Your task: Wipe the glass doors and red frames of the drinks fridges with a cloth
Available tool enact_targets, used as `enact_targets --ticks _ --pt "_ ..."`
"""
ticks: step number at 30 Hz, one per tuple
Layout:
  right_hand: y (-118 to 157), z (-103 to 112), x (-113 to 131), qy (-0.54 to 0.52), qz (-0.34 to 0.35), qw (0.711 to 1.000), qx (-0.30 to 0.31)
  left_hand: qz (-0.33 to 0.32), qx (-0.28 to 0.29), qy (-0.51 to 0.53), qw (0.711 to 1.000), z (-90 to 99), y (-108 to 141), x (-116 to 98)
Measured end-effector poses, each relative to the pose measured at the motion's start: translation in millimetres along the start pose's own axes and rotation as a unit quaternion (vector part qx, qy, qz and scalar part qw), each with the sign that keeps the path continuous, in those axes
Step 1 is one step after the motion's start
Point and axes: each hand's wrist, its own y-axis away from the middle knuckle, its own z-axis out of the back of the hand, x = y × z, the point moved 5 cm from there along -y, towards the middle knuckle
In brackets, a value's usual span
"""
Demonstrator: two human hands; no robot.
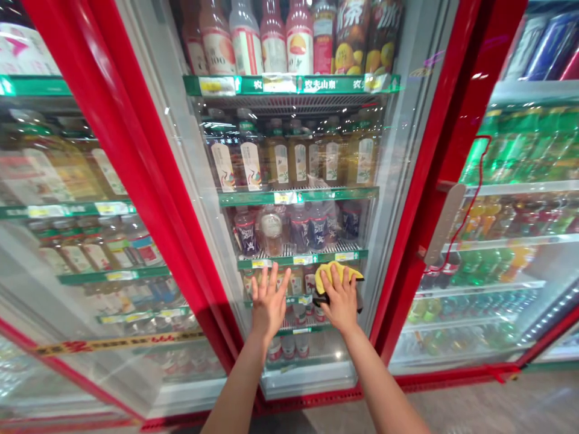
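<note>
A glass door with a red frame stands before me, shelves of bottles behind it. My left hand is spread open at the glass, near the lower middle, and holds nothing. To its right, my right hand lies on a yellow cloth with a dark edge, pressing it against the glass with fingers slightly apart. Part of the cloth is hidden beneath that palm. Behind the glass, dark-labelled bottles stand on a green-edged shelf above my hands.
To the right, a grey handle sits on the red frame with a thin red cord hanging by it. Another cooler with green bottles is beyond. At left, another glass door has a yellow strip. Grey floor shows below.
</note>
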Motion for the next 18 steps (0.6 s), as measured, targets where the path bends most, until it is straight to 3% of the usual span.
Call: enact_targets --ticks 3,7,9,12,15,18 --pt "-10 3 -7 0.003 -0.062 0.997 -0.046 0.010 -0.006 -0.015 1.000 0.2 7 17" --pt "-52 5 32 -0.020 -0.118 0.987 -0.110 0.025 0.011 -0.029 0.999 1.7 19 42" --pt "-61 -4 62 -0.023 -0.093 0.991 -0.089 0.027 0.022 -0.034 0.999 4.9 23 52" --pt "-46 -24 92 -0.017 -0.002 1.000 -0.007 0.028 0.036 -0.039 0.998 10.9 27 63" --pt "-17 -31 83 -0.007 0.031 0.999 0.022 0.041 0.050 -0.037 0.997 16.2 31 71" --pt "-15 -19 57 -0.003 -0.043 0.998 -0.050 0.050 0.066 -0.035 0.996 20.4 36 79"
